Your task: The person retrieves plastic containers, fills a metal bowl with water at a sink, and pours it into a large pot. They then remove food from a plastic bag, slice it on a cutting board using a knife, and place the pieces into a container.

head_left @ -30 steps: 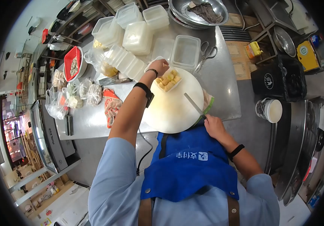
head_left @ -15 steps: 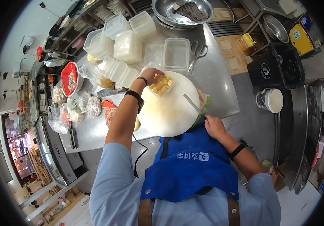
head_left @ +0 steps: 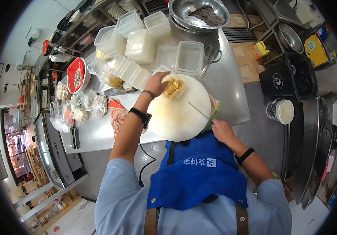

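Observation:
On the round white cutting board (head_left: 176, 121) stands a small clear container holding several yellow chunks (head_left: 173, 88), near the board's far edge. My left hand (head_left: 156, 84) is at the container's left side, its fingers apart, with the thumb by the rim; nothing shows in its grasp. At the board's right edge my right hand (head_left: 223, 131) is closed round the handle of a knife (head_left: 199, 111). The blade points away to the left over the board.
Behind the board are stacked plastic containers (head_left: 140, 46), an open container (head_left: 189, 58), scissors (head_left: 211, 58) and a metal bowl (head_left: 200, 15). To the left lie bagged foods (head_left: 98, 105), a red basket (head_left: 75, 74) and an orange-white cloth (head_left: 117, 116).
My left hand has drawn back from over the yellow chunks to the container's left side, and its fingers have opened. The knife blade has turned more edge-on in my right hand.

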`<state>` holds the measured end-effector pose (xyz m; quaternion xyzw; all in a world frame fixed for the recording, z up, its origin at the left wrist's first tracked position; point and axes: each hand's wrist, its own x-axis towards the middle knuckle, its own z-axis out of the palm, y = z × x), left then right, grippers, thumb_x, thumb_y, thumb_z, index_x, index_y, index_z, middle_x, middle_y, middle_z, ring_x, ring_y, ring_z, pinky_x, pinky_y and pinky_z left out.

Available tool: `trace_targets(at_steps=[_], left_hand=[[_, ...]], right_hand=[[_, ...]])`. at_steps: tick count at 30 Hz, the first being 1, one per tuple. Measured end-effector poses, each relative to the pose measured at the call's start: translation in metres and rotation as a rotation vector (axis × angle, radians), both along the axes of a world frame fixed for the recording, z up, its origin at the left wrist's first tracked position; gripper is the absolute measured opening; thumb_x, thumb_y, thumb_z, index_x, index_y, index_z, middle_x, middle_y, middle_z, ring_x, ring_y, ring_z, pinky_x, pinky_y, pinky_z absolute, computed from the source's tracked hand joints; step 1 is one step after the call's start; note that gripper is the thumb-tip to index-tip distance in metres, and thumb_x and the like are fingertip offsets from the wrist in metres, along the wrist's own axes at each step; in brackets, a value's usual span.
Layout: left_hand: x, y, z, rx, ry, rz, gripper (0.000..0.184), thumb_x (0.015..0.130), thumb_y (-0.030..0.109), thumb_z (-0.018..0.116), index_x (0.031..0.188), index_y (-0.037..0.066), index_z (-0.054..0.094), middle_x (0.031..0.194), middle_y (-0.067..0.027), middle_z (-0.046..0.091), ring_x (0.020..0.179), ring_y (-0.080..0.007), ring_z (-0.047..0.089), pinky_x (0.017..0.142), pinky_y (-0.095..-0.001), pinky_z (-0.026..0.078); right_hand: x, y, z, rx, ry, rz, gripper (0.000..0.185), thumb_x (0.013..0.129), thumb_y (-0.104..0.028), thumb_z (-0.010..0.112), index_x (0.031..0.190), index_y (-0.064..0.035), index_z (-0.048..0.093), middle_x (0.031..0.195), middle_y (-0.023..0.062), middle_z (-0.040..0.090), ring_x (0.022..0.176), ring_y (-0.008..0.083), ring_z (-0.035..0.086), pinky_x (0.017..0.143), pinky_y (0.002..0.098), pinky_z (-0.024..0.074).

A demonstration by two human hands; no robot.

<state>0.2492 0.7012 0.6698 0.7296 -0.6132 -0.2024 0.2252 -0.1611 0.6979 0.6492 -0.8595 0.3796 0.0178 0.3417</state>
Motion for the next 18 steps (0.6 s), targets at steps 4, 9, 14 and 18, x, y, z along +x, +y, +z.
trace_targets(at_steps=[4, 9, 14, 18], left_hand=[[0.023, 0.091, 0.009, -0.257, 0.072, 0.498, 0.014, 0.094, 0.01, 0.066, 0.105, 0.002, 0.071, 0.089, -0.0157, 0.074, 0.072, -0.0296, 0.071, 0.068, -0.038, 0.057], [0.023, 0.254, -0.113, 0.182, -0.212, 0.572, 0.029, 0.084, 0.025, 0.075, 0.102, 0.003, 0.067, 0.1, -0.0149, 0.069, 0.095, -0.0326, 0.067, 0.086, -0.0445, 0.053], [-0.018, 0.284, -0.126, 0.224, -0.23, 0.505, 0.038, 0.079, 0.021, 0.077, 0.11, 0.004, 0.065, 0.101, -0.0159, 0.068, 0.097, -0.0351, 0.066, 0.087, -0.0456, 0.053], [-0.029, 0.28, -0.092, 0.142, -0.111, 0.73, 0.04, 0.077, 0.019, 0.078, 0.112, 0.005, 0.064, 0.102, -0.0148, 0.068, 0.097, -0.0348, 0.066, 0.085, -0.0463, 0.054]], right_hand=[[0.004, -0.008, -0.003, -0.019, 0.121, 0.096, 0.017, 0.094, -0.014, 0.053, 0.098, -0.0015, 0.064, 0.088, 0.025, 0.07, 0.085, 0.047, 0.068, 0.078, 0.0575, 0.0542], [0.019, -0.008, -0.003, -0.036, 0.094, 0.169, 0.019, 0.094, -0.016, 0.053, 0.1, -0.0024, 0.065, 0.088, 0.0238, 0.071, 0.085, 0.0457, 0.069, 0.078, 0.0569, 0.0546], [0.039, -0.003, -0.007, -0.034, 0.132, 0.27, 0.023, 0.094, -0.017, 0.054, 0.108, -0.0044, 0.067, 0.089, 0.0225, 0.072, 0.086, 0.0432, 0.07, 0.078, 0.0555, 0.0548], [0.067, -0.001, 0.009, -0.017, 0.147, 0.338, 0.023, 0.094, -0.017, 0.055, 0.11, -0.0047, 0.067, 0.089, 0.0218, 0.072, 0.085, 0.0426, 0.07, 0.078, 0.0548, 0.0549]])
